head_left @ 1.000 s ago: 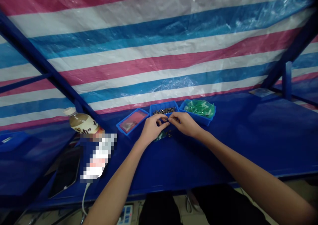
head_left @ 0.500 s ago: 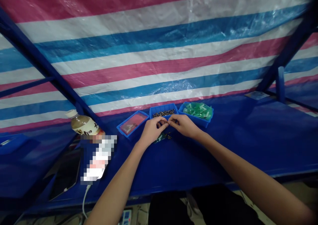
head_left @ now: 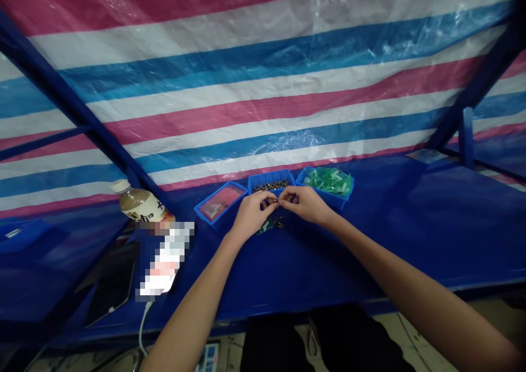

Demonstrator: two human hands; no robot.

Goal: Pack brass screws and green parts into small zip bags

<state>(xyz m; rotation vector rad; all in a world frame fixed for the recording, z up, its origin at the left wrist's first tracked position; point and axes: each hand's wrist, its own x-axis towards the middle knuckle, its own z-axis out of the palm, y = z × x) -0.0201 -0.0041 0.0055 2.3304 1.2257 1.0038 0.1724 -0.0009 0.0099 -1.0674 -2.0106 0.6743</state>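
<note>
My left hand and my right hand meet fingertip to fingertip over the blue table. Both pinch a tiny part between them that is too small to name. Just below the hands lies a small heap of green and dark parts. Behind the hands stand three blue trays: a left tray with reddish contents, a middle tray of small dark metal parts, and a right tray full of green plastic pieces.
A bottle of brown drink lies at the left. Near it are a blurred-out packet and a dark tablet with a white cable. A striped tarpaulin hangs behind, and blue frame posts stand on both sides.
The hands stay pinched together in front of the middle tray, with only slight finger shifts. The view has moved a little.
</note>
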